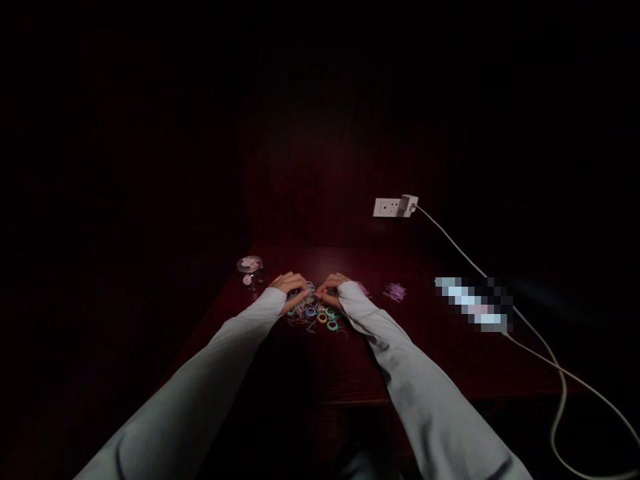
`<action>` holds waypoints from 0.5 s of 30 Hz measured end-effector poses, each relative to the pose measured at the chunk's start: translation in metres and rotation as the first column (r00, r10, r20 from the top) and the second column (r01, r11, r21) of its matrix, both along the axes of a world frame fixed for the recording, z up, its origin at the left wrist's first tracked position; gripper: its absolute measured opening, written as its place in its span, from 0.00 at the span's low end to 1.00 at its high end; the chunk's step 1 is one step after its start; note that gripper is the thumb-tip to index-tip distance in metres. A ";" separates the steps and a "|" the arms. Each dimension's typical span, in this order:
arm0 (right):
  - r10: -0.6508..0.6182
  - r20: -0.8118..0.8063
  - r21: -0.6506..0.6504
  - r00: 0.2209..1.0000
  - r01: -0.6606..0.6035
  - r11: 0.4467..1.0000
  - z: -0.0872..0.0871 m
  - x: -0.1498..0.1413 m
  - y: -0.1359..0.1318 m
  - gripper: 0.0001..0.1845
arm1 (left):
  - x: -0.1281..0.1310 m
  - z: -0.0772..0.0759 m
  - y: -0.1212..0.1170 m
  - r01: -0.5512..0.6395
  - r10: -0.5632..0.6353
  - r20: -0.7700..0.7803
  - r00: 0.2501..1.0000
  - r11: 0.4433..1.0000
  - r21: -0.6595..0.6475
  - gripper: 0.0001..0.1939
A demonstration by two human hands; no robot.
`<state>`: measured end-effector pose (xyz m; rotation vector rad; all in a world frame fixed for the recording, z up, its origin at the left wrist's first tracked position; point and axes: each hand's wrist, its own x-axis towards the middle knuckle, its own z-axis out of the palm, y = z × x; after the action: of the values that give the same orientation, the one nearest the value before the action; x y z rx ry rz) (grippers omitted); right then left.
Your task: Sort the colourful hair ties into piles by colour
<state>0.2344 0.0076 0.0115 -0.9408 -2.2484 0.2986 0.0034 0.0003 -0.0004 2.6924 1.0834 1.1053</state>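
Reddish desk (470, 360); dark wall (315, 193) at twelve o'clock. Left hand (291, 285) and right hand (332, 285) curl over coloured pile (311, 312); pinched item, if any, unclear.

I saw a heap of small multicoloured rings and thin bands (313, 315) on the dark red wooden table (465, 360), at and before the person's bare left hand (291, 288) and bare right hand (331, 287). Left and farther back sat a clear round container (239, 268) with pale pink pieces (250, 264) in it. Rightward lay a small cluster of purple strands (395, 291), then an oblong pixelated object (473, 305). Behind, on the dark red wall (320, 207), was a white rectangular socket (386, 207), a white charger (409, 202) at its right end.
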 end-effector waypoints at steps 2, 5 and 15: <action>-0.010 -0.005 0.005 1.000 0.010 1.000 0.001 0.000 0.000 0.14 | -0.001 0.003 -0.003 -0.012 0.012 -0.016 1.000 1.000 -0.006 0.15; -0.023 0.006 0.015 1.000 0.023 1.000 0.002 0.002 0.000 0.15 | -0.005 0.010 -0.008 -0.059 0.058 -0.062 0.996 0.998 -0.026 0.15; -0.053 0.010 0.061 0.999 0.053 0.997 0.006 0.004 0.000 0.12 | -0.007 0.010 -0.004 -0.117 0.109 -0.176 0.978 0.993 -0.033 0.15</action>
<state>0.2382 0.0073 0.0176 -0.9706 -2.2266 0.2005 -0.0031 -0.0042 0.0091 2.7665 1.2848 0.8614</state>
